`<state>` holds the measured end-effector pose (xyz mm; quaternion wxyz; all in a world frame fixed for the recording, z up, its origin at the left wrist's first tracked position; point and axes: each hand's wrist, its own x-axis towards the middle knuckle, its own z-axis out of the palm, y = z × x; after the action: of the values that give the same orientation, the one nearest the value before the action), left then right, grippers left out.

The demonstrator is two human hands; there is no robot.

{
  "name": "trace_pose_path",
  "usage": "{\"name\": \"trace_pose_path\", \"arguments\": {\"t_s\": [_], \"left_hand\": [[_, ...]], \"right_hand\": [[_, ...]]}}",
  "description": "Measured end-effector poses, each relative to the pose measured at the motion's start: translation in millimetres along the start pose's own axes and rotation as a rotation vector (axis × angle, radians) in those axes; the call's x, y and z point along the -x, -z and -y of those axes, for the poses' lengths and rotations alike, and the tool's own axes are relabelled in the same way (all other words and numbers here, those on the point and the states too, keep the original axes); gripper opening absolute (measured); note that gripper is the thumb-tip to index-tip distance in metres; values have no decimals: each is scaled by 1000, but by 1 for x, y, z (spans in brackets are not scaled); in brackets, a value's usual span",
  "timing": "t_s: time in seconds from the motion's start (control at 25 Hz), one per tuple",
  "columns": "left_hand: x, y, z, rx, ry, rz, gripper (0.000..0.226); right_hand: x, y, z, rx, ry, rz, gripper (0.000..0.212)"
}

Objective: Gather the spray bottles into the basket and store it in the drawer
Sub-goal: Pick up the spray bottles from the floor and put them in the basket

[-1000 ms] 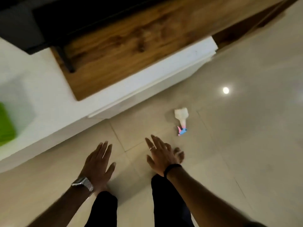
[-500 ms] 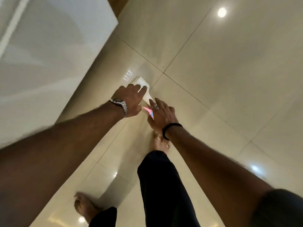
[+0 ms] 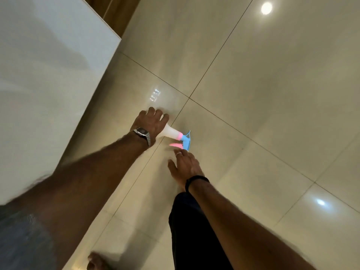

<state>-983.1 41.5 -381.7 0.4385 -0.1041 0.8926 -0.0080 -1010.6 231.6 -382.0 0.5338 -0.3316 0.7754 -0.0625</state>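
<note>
A translucent white spray bottle (image 3: pixel 171 132) with a pink collar, pink trigger and blue nozzle head lies near the glossy tiled floor, nozzle pointing right. My left hand (image 3: pixel 150 123), with a metal watch at the wrist, is wrapped over the bottle's body and covers most of it. My right hand (image 3: pixel 185 166), wearing a ring and a black wristband, hovers just below the nozzle with fingers spread, holding nothing. No basket or drawer is in view.
A white cabinet face (image 3: pixel 48 78) runs along the left, with a strip of wood (image 3: pixel 120 14) at its top corner. Beige floor tiles (image 3: pixel 263 94) spread to the right. My dark-trousered leg (image 3: pixel 194 230) and a bare foot (image 3: pixel 97 262) are below.
My left hand has closed over the bottle's body and the nozzle now shows clear of my right hand, which has drawn back a little toward me.
</note>
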Motion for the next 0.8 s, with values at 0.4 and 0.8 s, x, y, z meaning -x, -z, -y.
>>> {"name": "trace_pose_path", "arguments": {"t_s": [0.4,0.8], "left_hand": [[143,36,-16,1112,311,-433,108],[388,-40,-20,1406,571,-678,102]], "right_hand": [[63,86,102,-833,-206,-174,79],[220,-12,232,-389,53,-111,54]]}}
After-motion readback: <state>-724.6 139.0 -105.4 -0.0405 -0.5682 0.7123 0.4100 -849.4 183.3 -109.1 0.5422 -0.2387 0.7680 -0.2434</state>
